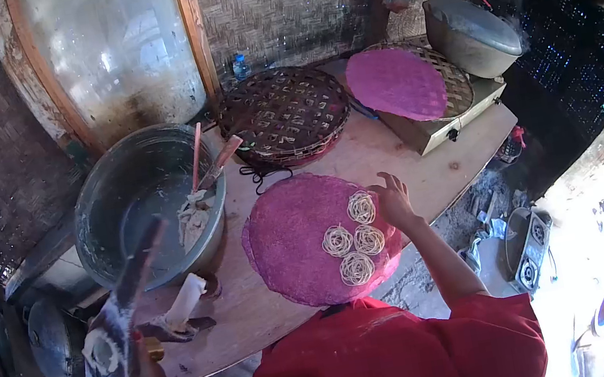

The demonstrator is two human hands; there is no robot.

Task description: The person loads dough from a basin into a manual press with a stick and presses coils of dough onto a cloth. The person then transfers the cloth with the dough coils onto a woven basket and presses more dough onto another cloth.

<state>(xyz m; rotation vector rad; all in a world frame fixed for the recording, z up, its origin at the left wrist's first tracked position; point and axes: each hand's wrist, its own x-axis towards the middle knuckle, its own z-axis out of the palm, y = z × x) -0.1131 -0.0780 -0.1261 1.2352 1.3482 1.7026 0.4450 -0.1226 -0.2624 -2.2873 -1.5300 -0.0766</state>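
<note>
My left hand (146, 371) is closed around a long dark wooden press piece (126, 295), held upright at a slant, with white dough in its round hole. A small brass-coloured cylinder (153, 348) shows beside those fingers. My right hand (396, 201) is at the right edge of a round pink mat (286, 238), fingers apart and nothing visible in them. Several coiled nests of pale noodle strands (357, 267) lie on the mat's right half, the topmost close to my right fingers. A second wooden press part (171, 331) with a white cylindrical piece (186, 301) rests at the table's left edge.
A large grey basin (98, 221) stands left, holding dough and wooden sticks. Behind the mat are stacked woven trays (282, 113). Farther right, a pink sheet (396, 83) lies on a woven tray over a stove (458, 124), beside a lidded metal pot (472, 43).
</note>
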